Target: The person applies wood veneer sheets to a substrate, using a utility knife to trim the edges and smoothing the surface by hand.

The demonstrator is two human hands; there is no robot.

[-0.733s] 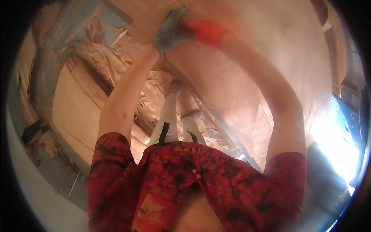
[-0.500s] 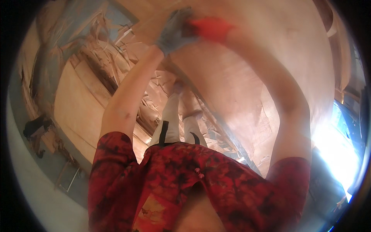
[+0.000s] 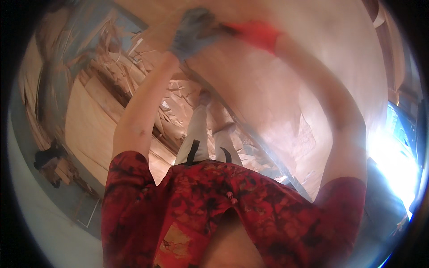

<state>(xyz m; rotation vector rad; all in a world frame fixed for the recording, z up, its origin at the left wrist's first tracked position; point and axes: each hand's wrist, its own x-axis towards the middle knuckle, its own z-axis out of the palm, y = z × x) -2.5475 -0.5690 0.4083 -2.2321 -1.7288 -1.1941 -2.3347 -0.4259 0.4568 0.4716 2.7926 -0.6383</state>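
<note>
"Left hand [image 3: 193, 35] shifted left, right hand [image 3: 258, 35] right. Gripping anything?"
"Too blurred to tell; they're near each other, far out, probably because the wooden sheet [image 3: 254, 89] beneath and rightward is so broad"

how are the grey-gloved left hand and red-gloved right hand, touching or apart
Cannot tell: in the head view, blur hides any gap or contact between left hand and right hand.

Grey floor [image 3: 126, 21] | splintered wood scraps [image 3: 111, 60], strewn | pale board [image 3: 91, 127]
</note>
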